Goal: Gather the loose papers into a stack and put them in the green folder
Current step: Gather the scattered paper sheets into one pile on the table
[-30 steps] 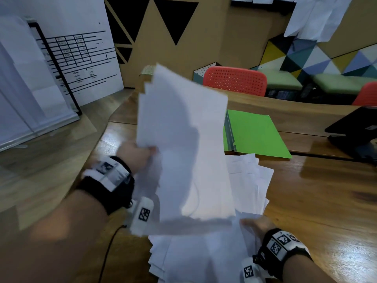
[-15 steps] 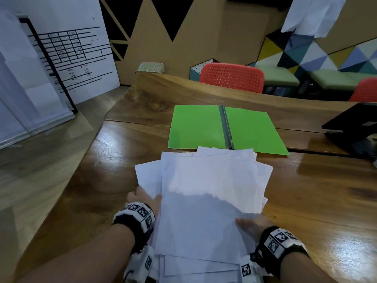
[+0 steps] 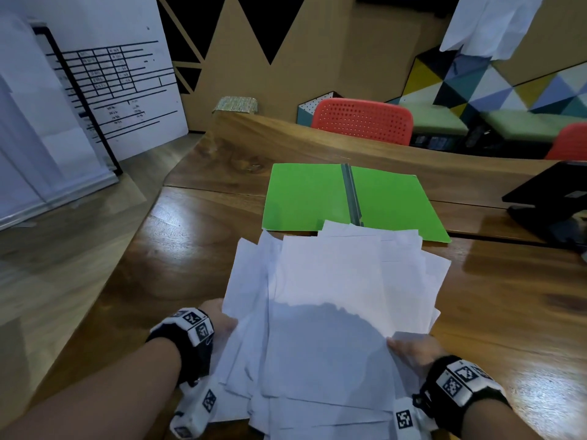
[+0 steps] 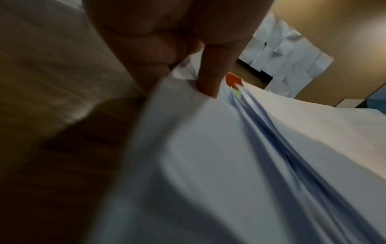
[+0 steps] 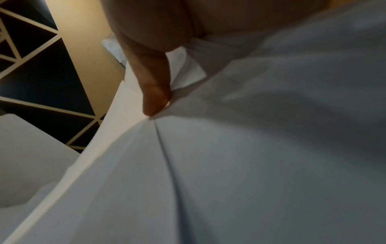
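Observation:
A loose, fanned pile of white papers [image 3: 333,296] lies on the wooden table [image 3: 197,249] in front of me. Beyond it the green folder [image 3: 305,195] lies open and flat, its near edge partly covered by the top sheets. My left hand [image 3: 222,322] grips the pile's left edge; in the left wrist view a finger [image 4: 208,79] presses on top of the papers [image 4: 229,165]. At the lower right corner my right hand [image 3: 413,347] holds the pile, its thumb [image 5: 154,99] on top of the papers [image 5: 229,165]. The other fingers are hidden under the sheets.
A black device [image 3: 552,198] sits at the table's right edge. Red chairs [image 3: 362,120] stand behind the far side. A whiteboard [image 3: 95,90] leans at the left, beyond the table's angled left edge.
One second ago my left hand held a sheaf upright in the air. It has laid the sheaf on the pile, and both hands now hold the pile's sides.

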Demonstrator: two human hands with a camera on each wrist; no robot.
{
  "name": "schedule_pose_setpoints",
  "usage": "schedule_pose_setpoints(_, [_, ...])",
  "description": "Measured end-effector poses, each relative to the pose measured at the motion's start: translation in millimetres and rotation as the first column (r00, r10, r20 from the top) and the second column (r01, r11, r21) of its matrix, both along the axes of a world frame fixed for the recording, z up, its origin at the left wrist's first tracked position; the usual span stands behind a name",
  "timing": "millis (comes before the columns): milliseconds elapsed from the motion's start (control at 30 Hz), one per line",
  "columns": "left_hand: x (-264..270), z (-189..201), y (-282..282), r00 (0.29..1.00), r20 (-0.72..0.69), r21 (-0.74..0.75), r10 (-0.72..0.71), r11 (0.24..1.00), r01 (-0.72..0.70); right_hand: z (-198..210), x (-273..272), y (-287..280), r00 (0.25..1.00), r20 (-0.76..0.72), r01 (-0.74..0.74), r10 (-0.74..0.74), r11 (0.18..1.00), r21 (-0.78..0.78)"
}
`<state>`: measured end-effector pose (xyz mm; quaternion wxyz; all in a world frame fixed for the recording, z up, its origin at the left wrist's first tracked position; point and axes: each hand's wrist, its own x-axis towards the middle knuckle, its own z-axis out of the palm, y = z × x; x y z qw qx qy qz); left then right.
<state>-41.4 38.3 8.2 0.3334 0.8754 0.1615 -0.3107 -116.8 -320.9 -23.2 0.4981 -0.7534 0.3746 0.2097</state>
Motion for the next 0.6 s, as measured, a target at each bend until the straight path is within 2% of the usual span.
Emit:
schedule_pose_setpoints(100, [-1.4,-1.0,-2.3,0.998,0.014,-0.055,0.054,0.997,-0.054,-1.2,5.8,8.9,0.999,-0.02,-0.04,0.038,0.997,-0.066])
schedule_pose_setpoints(167, [-5.1,-5.7,-9.8,0.999,0.001,-0.083,0.034,0.996,-0.033,-4.8,12.5,27.8,0.998,-0.031,-0.052,0.049,0.996,-0.073])
schedule_pose_setpoints(300, [-12.2,-8.6,-16.1,0.998,0.013,-0.168,-0.062,0.984,0.064,-6.2,19.6,75.3,0.998,0.064,-0.022,0.021,0.999,0.026])
schedule_pose_setpoints(400, [-15.8,-12.2,-6.5,0.999,-0.034,-0.167,-0.038,0.985,0.032,-0.6,23.5,86.9,0.988,0.153,0.01,-0.015,1.0,0.029])
schedule_pose_setpoints(500, [-20.8,-19.9,4.4,0.992,-0.059,-0.23,0.114,0.965,-0.125,10.2,22.5,68.7,0.989,0.144,-0.021,0.042,0.989,-0.145])
schedule_pose_setpoints(600, [-23.5,-23.1,7.7,0.976,-0.117,-0.28,0.182,0.937,-0.208,15.2,15.8,42.1,0.997,-0.018,-0.074,0.073,0.912,-0.403])
